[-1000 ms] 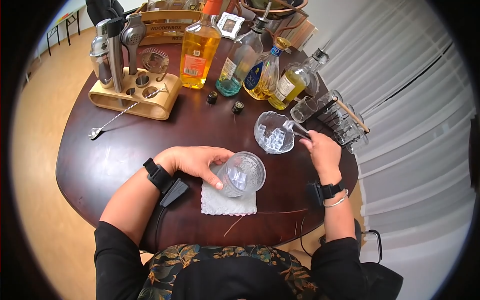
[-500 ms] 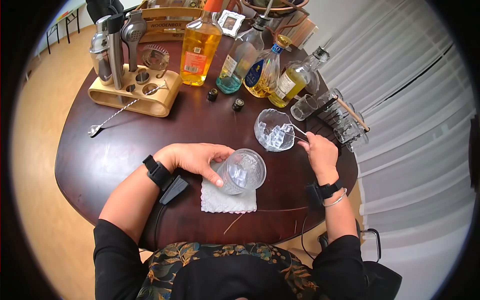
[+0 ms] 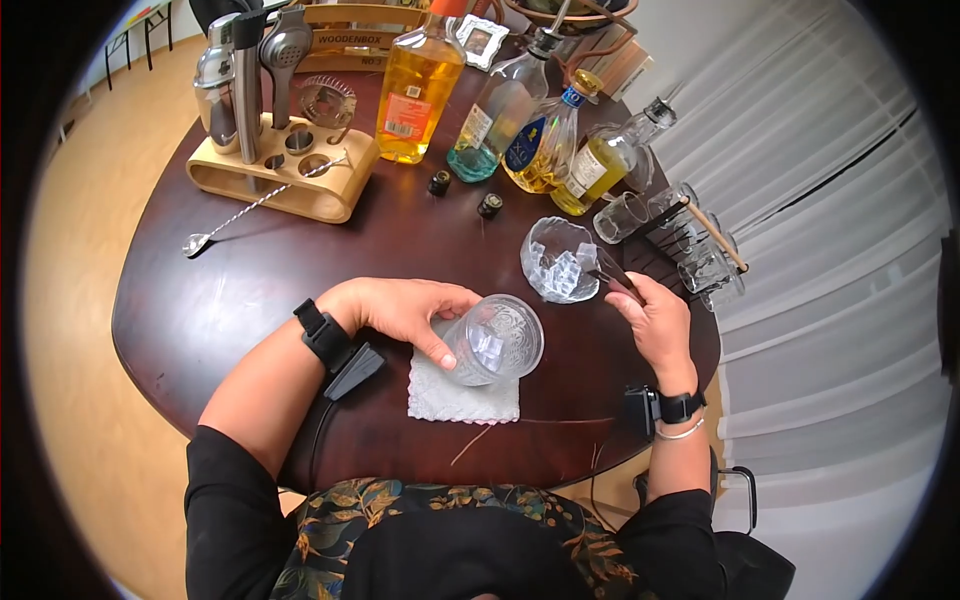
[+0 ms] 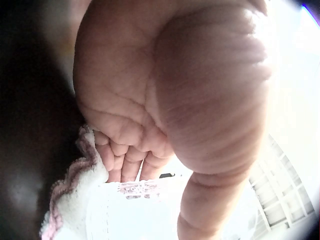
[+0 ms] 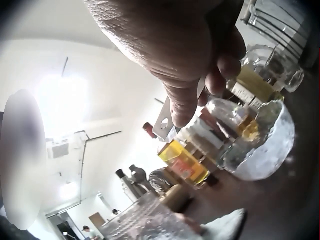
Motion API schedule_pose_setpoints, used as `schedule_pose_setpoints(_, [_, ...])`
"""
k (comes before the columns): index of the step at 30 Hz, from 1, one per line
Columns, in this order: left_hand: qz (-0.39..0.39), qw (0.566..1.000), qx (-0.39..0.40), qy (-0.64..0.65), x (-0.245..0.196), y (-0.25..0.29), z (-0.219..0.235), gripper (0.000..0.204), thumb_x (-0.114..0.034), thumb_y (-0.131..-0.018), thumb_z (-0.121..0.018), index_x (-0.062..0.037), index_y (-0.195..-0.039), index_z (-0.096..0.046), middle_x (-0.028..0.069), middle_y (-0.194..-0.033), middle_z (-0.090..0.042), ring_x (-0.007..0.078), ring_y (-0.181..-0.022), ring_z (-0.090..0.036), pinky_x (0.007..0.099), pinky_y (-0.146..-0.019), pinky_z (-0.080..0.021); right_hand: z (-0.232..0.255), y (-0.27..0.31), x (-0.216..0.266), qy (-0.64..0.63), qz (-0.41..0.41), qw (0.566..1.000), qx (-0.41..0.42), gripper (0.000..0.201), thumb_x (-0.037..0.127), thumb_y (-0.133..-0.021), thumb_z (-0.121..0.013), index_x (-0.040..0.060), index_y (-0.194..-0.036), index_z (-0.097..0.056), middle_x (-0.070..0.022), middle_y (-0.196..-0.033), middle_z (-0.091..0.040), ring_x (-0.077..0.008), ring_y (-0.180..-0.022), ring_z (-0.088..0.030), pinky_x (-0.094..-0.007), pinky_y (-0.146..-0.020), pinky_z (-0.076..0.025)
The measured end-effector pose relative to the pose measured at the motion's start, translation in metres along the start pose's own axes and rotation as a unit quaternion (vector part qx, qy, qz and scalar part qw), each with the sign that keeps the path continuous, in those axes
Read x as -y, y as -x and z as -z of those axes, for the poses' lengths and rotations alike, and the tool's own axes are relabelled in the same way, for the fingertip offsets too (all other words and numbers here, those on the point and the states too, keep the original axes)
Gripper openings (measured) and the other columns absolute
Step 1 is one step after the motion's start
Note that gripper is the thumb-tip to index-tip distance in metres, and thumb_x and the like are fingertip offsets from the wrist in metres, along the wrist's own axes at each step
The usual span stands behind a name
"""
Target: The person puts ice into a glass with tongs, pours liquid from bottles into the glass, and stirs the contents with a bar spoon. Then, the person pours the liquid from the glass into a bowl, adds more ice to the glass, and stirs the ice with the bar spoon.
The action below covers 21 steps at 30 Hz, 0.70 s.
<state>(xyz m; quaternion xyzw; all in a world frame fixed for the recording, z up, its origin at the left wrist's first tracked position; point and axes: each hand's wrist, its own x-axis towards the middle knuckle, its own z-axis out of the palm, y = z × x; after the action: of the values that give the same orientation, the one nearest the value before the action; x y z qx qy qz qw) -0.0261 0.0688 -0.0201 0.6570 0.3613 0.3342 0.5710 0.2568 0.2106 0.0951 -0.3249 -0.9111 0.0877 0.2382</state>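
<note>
Table: dark, glossy wood (image 3: 250, 320) with a rounded edge; reflects light at the left.
Cloth: white square (image 3: 462, 398) with a scalloped edge, flat near the person.
Glass: patterned clear vessel (image 3: 500, 335) on the cloth, ice inside; exact tilt cannot be judged through the wide lens.
Left hand: (image 3: 410, 312) curves round the glass, thumb on the near side, fingers on the far side; the gap equals the glass width.
Right hand: (image 3: 660, 320) pinches metal tongs (image 3: 622, 288) between thumb and fingers, nearly closed; whether the tongs grip ice cannot be told.
Bowl: clear, uneven-rimmed (image 3: 537, 231), beyond the glass to the right; contains ice cubes (image 3: 558, 276); tong tips at its right side.
Rear of table: four bottles, the amber one (image 3: 415, 100) leftmost; two dark stoppers (image 3: 439, 183) before them.
Left of table: wooden stand (image 3: 225, 180) with bar tools; twisted spoon (image 3: 240, 217) leaning on it.
Right of table: rack of glasses (image 3: 715, 235).
Room: pale floor (image 3: 75, 330) at left, white curtain (image 3: 830, 270) at right, white ceiling (image 5: 30, 70) with bright lights.
</note>
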Motion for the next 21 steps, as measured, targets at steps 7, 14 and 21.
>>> schedule_pose_setpoints(7, [0.003, 1.0, 0.001, 0.001, 0.0, -0.001, 0.0, 0.083, -0.034, -0.067, -0.086, -0.0053, -0.134, -0.047, 0.0076, -0.126, -0.056, 0.0217, -0.121, -0.047, 0.037, -0.107, -0.031, 0.004, 0.015, 0.035, -0.007, 0.159, 0.987, 0.003, 0.036, 0.026, -0.067, -0.081, 0.01, -0.097, -0.069, -0.0042, -0.066, -0.059, -0.0208, -0.057, -0.057, -0.0309, -0.052, -0.044])
schedule_pose_setpoints(14, [-0.002, 1.0, 0.012, 0.025, -0.001, -0.001, 0.0, 0.083, -0.032, -0.068, -0.085, -0.0043, -0.135, -0.046, 0.0072, -0.127, -0.056, 0.0208, -0.122, -0.047, 0.0366, -0.108, -0.03, 0.013, 0.019, 0.053, 0.029, 0.177, 0.978, 0.108, 0.049, 0.033, -0.063, -0.082, 0.014, -0.105, -0.065, -0.0022, -0.067, -0.057, -0.0198, -0.06, -0.056, -0.0322, -0.053, -0.044])
schedule_pose_setpoints(21, [0.023, 0.999, 0.008, 0.036, -0.012, 0.001, -0.002, 0.084, -0.027, -0.067, -0.086, -0.0035, -0.137, -0.044, 0.0069, -0.129, -0.056, 0.0189, -0.124, -0.047, 0.0354, -0.11, -0.028, 0.031, -0.005, 0.024, -0.011, -0.055, 0.993, 0.108, 0.046, 0.038, -0.073, -0.078, 0.0112, -0.108, -0.065, -0.0058, -0.069, -0.057, -0.0215, -0.064, -0.057, -0.033, -0.059, -0.046])
